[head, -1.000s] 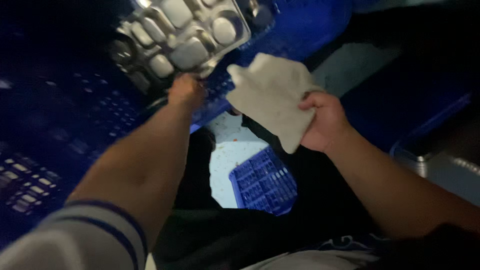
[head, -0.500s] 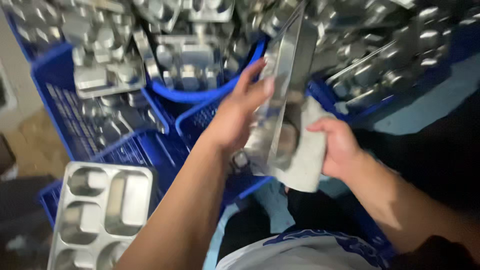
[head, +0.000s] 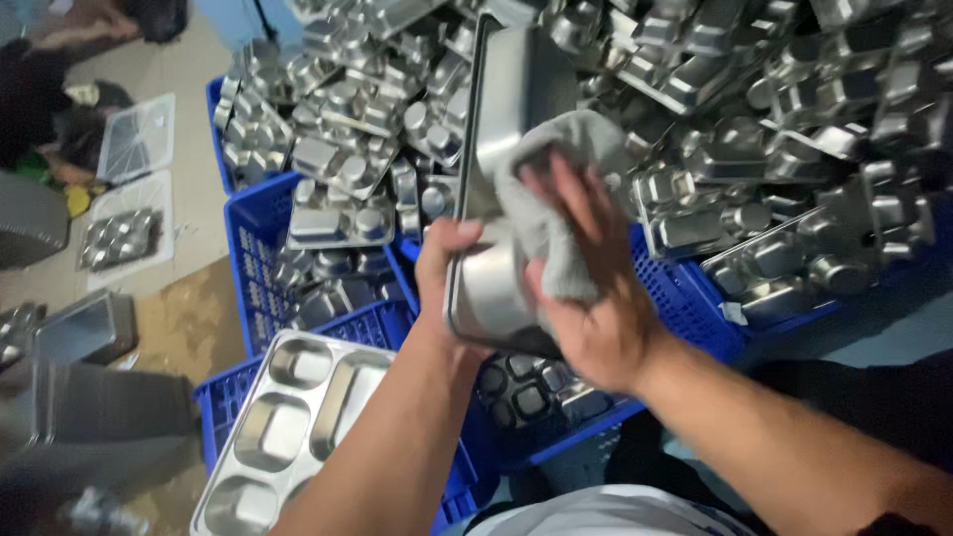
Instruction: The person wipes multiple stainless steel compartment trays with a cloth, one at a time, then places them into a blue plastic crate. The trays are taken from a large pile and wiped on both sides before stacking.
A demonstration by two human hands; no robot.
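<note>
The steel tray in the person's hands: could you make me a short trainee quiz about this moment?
1. True or false: the grey cloth lies pressed against the held steel tray.
2. Which hand presses the cloth? A) left hand B) right hand
3. Fill in: the heaped steel trays sit in ____ plastic crates.

Key:
1. True.
2. B: the right hand covers the cloth, while the left hand grips the tray's lower edge.
3. Blue.
</note>
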